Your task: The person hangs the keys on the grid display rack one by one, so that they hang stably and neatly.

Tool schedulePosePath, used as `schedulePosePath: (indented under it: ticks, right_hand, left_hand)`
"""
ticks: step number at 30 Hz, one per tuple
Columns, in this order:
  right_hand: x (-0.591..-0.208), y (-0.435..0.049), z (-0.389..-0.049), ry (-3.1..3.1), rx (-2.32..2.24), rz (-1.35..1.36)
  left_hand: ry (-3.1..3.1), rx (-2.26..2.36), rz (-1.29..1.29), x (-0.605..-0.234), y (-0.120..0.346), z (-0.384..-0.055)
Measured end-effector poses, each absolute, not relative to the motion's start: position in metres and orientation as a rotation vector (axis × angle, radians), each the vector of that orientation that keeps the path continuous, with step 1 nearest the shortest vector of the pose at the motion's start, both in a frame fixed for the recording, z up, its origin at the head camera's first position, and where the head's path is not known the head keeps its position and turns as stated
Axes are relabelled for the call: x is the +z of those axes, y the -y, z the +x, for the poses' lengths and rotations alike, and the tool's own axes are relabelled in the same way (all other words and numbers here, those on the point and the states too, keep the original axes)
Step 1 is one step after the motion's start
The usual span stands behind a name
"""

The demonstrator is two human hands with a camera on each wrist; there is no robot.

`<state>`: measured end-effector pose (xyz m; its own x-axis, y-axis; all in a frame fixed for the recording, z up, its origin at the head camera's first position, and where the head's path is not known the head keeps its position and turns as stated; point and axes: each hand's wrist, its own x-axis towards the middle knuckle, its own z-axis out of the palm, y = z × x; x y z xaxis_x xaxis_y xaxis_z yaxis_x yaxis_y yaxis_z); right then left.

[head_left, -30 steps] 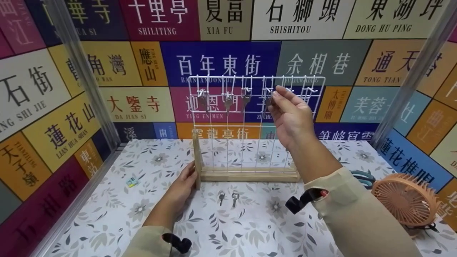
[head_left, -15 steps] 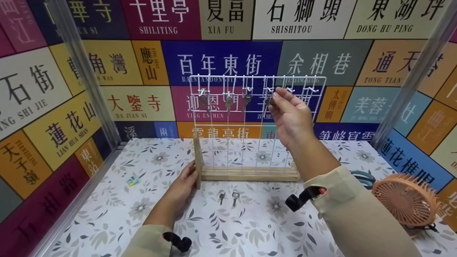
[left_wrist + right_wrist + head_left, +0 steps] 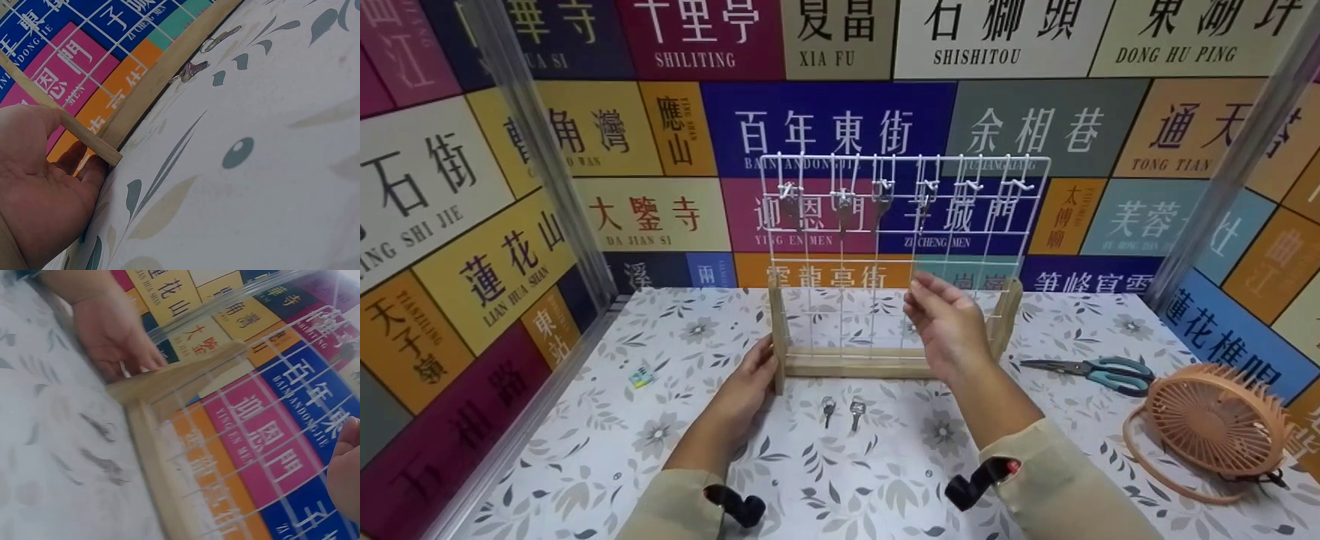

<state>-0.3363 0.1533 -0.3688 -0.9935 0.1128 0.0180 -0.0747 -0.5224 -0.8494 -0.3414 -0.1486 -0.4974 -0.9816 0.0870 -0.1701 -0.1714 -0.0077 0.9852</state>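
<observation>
A white wire grid rack in a wooden stand [image 3: 855, 367] stands upright on the table. My left hand [image 3: 744, 394] grips its left wooden post [image 3: 90, 138], thumb on one side and fingers on the other in the left wrist view. Along the rack's upper part, keys hang from several white hooks, among them one key [image 3: 883, 196] near the middle and another [image 3: 926, 196] right of it. Bare hooks [image 3: 1017, 184] sit at the right end. My right hand [image 3: 952, 326] is in front of the grid, below the hooks, fingers loosely bent around nothing visible. Two keys [image 3: 829, 412] [image 3: 856, 415] lie before the stand.
Teal-handled pliers [image 3: 1110, 373] and an orange fan [image 3: 1215, 424] lie on the right of the table. A small green-and-white packet [image 3: 641, 376] is at the left. Colourful sign panels [image 3: 825, 120] form the back wall.
My right hand has let go of the key at the fourth hook and come down in front of the grid. That key now hangs there. My left hand keeps its place.
</observation>
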Motion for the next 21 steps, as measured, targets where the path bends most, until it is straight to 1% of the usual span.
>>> schedulePosePath:
  ticks: [5,12,16,21]
  right_hand:
    - [-0.4,-0.141,-0.332,1.572,2.65,-0.051]
    - [-0.421,-0.119,-0.335,1.64,2.656,-0.025]
    - [-0.441,-0.11,-0.339,1.655,2.675,-0.042]
    - [-0.471,-0.11,-0.343,1.896,2.563,-0.036]
  left_hand:
    - [-2.053,2.116,-0.123,-0.497,0.148,-0.343]
    - [-2.037,2.109,-0.156,-0.496,0.148,-0.345]
    - [-2.021,2.122,-0.141,-0.496,0.149,-0.344]
    - [-2.022,2.121,-0.128,-0.497,0.151,-0.343]
